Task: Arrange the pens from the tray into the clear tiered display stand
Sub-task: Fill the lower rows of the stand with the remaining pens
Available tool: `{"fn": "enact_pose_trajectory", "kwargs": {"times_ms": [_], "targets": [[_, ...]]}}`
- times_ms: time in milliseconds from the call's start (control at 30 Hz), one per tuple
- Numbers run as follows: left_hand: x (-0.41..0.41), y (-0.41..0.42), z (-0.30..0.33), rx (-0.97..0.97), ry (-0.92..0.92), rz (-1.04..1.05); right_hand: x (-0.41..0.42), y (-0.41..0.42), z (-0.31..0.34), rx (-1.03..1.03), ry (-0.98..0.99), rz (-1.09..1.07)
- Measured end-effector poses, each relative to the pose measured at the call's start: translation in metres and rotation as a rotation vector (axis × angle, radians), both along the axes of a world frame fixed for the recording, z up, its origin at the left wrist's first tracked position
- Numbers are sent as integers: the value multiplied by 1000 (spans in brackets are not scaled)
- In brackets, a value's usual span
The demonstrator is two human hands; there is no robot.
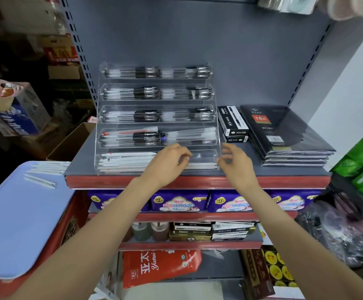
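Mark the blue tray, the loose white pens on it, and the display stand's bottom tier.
blue tray (20, 224): head view, bare middle of its surface.
loose white pens (39, 180): head view, barrel of the nearest pen.
bottom tier (122, 162): head view, its left half.

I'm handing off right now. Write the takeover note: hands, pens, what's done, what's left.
Left hand: at the stand's bottom tier, fingers curled; whether it pinches a pen is unclear.
Right hand: open, beside that tier's right end, holding nothing.
Display stand: upper four tiers hold pens; bottom tier has white pens mainly on the left.
Left: the loose pens on the blue tray.
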State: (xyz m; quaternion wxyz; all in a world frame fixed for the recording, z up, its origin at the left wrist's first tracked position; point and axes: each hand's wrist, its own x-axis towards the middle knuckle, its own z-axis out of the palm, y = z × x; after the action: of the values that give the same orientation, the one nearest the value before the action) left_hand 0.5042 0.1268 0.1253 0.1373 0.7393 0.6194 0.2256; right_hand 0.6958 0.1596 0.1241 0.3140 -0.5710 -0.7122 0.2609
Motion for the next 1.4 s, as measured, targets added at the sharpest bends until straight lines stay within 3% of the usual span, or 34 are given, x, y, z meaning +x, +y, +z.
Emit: {"fn": "enact_pose_trajectory", "kwargs": {"times_ms": [167, 433, 633, 800, 967, 1133, 1300, 1400], "targets": [[-18, -22, 22, 244, -168, 97, -36, -18, 22, 154, -23, 119], [-139, -79, 30, 407, -162, 363, -180, -54, 45, 165, 52, 437], [-266, -133, 2, 291, -193, 642, -320, -98, 16, 106, 37, 654], [-363, -154, -43, 102, -197, 775, -422, -110, -36, -17, -55, 700], [-439, -143, -100, -186, -39, 671, -486, -96, -101, -194, -298, 656], [-480, -114, -147, -449, 195, 410, -522, -75, -144, -280, -514, 593], [-500, -93, -177, -493, 314, 234, -539, -66, -168, -249, -624, 561], [-500, -86, -181, -389, 342, 206, -545, -66, -167, -150, -670, 518]]}}
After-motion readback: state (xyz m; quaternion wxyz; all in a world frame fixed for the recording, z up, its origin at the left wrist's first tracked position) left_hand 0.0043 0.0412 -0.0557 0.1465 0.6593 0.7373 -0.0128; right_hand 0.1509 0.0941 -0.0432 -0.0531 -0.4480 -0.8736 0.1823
